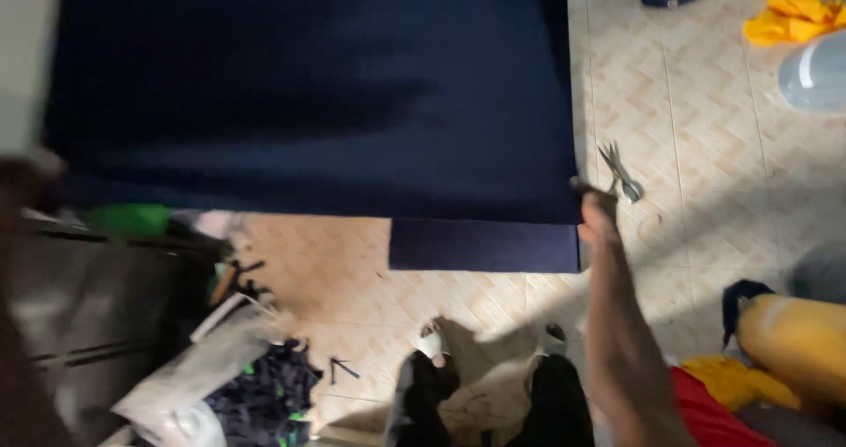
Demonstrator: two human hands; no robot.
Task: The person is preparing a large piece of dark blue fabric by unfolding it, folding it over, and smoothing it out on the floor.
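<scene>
Your right hand (597, 211) pinches the near right corner of a large dark blue cloth (308, 94), fingers clamped on its edge. Your left hand (31, 178) is a blur at the opposite corner; its grip is unclear. The cloth hangs spread flat and smooth, a folded strip showing below your fingers. Scissors (619, 172) lie just beyond your right fingers.

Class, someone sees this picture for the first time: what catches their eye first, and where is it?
A large dark navy cloth fills the upper frame, held up by the right hand at its lower right corner. Beside that hand, scissors lie on the pale tiled floor. Bright yellow fabric sits top right.
</scene>
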